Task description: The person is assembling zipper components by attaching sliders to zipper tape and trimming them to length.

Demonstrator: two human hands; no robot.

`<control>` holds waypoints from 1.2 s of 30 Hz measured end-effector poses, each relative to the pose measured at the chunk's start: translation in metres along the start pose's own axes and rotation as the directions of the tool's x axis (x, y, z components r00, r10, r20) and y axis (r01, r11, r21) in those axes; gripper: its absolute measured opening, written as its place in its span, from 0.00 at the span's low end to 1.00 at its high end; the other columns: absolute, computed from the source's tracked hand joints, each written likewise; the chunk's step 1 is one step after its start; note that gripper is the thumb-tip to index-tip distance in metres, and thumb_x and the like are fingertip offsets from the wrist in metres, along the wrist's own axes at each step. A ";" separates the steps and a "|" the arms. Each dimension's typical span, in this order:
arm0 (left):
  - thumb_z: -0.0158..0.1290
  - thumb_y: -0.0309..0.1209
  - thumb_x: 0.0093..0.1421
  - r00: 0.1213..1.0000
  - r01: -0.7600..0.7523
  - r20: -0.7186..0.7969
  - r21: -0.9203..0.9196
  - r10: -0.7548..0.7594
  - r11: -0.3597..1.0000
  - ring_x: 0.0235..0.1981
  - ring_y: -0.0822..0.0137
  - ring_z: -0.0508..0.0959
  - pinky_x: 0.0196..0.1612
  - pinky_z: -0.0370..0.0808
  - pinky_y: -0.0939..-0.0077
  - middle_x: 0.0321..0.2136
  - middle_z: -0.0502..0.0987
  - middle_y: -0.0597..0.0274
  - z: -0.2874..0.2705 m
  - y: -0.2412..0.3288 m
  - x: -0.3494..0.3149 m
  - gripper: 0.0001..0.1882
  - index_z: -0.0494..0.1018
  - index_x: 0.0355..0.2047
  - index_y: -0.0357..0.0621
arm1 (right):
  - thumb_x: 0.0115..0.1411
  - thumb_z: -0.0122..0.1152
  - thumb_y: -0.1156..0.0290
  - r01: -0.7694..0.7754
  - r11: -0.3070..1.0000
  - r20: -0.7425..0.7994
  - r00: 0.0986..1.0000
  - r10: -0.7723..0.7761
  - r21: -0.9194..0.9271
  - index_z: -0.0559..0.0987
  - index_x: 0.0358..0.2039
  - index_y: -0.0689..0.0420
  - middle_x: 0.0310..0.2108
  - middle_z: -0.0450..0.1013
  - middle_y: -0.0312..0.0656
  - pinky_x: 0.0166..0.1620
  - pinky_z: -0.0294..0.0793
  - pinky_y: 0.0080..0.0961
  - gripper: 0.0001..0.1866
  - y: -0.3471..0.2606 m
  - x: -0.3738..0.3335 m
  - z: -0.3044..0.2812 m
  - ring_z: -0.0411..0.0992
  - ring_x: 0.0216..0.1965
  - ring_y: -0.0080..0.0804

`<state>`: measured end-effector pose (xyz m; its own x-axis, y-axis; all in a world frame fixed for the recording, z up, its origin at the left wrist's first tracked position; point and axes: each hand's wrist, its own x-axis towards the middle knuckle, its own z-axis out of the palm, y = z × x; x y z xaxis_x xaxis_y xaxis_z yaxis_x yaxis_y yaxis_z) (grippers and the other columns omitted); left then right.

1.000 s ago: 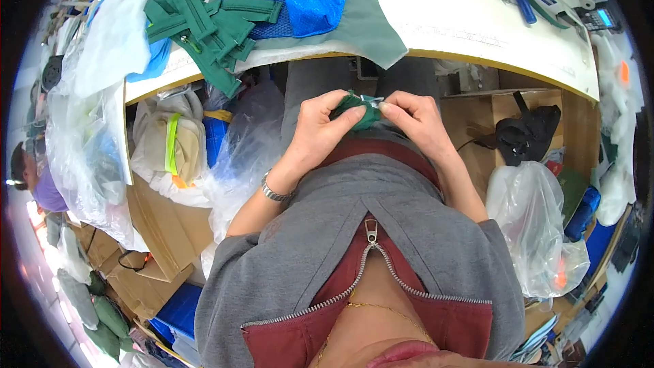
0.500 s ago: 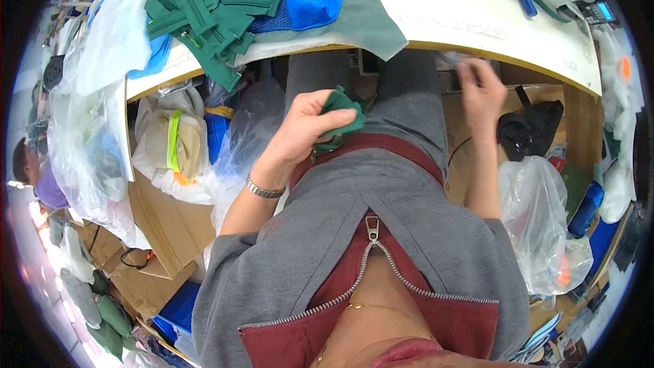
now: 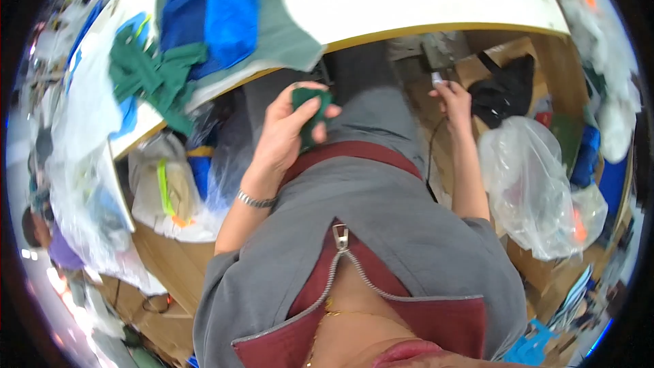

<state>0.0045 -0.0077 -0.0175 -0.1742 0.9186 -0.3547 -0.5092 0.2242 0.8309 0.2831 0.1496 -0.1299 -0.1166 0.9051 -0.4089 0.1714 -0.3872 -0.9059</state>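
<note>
My left hand (image 3: 286,133) is closed around a small dark green piece of cloth (image 3: 310,114), held over my lap just below the table's edge. My right hand (image 3: 455,99) reaches out to the right under the white table (image 3: 409,0) and pinches a small white plug-like object (image 3: 437,80) with a dark cord (image 3: 430,157) hanging from it. A silver bracelet is on my left wrist. On the table's left part lie blue cloths (image 3: 211,10) and a heap of green cloth pieces (image 3: 153,75).
Clear plastic bags (image 3: 538,184) bulge at the right beside a black bag (image 3: 507,88) in a cardboard box. More plastic bags and a yellow-strapped bundle (image 3: 167,191) sit at the left on the wooden floor. Another person (image 3: 44,245) is at the far left edge.
My hands held the green cloth together in my lap. My right hand then let go and reached right under the table to the small white object; the left kept the cloth.
</note>
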 end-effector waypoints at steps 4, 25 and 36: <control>0.45 0.26 0.58 0.998 0.067 0.013 0.061 -0.068 0.996 0.17 0.77 0.66 0.21 0.65 0.85 0.25 0.73 0.59 0.005 -0.002 -0.004 0.13 0.66 0.44 0.37 | 0.49 0.56 0.66 -0.027 0.938 -0.055 0.998 0.009 -0.347 0.78 0.27 0.59 0.17 0.74 0.35 0.19 0.62 0.19 0.10 0.043 0.010 -0.013 0.65 0.13 0.19; 0.40 0.36 0.63 0.969 0.155 0.163 0.172 -0.184 0.973 0.25 0.68 0.76 0.32 0.73 0.79 0.25 0.76 0.53 0.028 -0.011 -0.006 0.15 0.68 0.35 0.33 | 0.49 0.56 0.68 0.296 0.955 0.627 0.744 -0.233 0.005 0.77 0.34 0.63 0.22 0.68 0.32 0.30 0.59 0.13 0.14 -0.071 -0.037 0.064 0.62 0.26 0.15; 0.48 0.30 0.55 0.923 -0.063 0.381 0.291 -0.055 0.955 0.20 0.76 0.71 0.26 0.69 0.85 0.18 0.72 0.64 0.022 -0.008 -0.028 0.12 0.70 0.33 0.32 | 0.48 0.55 0.83 0.466 0.847 0.709 0.506 -0.491 0.254 0.73 0.25 0.64 0.23 0.66 0.35 0.30 0.58 0.13 0.02 -0.092 -0.082 0.107 0.62 0.26 0.19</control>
<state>0.0320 -0.0287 -0.0051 0.1881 0.9594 -0.2100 -0.2298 0.2509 0.9403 0.1720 0.0927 -0.0247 -0.8365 0.5240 0.1600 -0.1578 0.0491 -0.9862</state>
